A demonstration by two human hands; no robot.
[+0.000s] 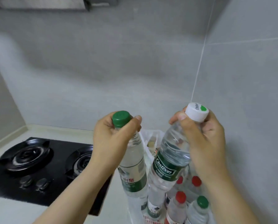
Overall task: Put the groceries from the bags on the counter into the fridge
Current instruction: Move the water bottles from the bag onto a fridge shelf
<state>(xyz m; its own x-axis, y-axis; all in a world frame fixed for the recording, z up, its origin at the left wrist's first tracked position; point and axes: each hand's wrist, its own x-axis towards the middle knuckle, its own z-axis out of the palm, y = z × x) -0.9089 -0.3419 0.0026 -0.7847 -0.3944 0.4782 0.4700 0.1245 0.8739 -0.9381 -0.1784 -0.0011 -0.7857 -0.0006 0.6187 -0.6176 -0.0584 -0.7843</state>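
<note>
My left hand (112,139) grips the neck of a clear water bottle with a green cap (134,165), held above the counter. My right hand (204,141) grips the neck of a second water bottle with a white cap and a green label (169,160). Both bottles hang tilted over a clear plastic bag (135,209) on the counter. Inside the bag stand several more bottles, some with red caps (181,197) and one with a green cap (202,202).
A black two-burner gas hob (38,167) is set into the white counter (10,212) to the left of the bag. Grey tiled walls (135,70) meet in a corner behind the bag. An extractor hood (43,3) hangs at the top left.
</note>
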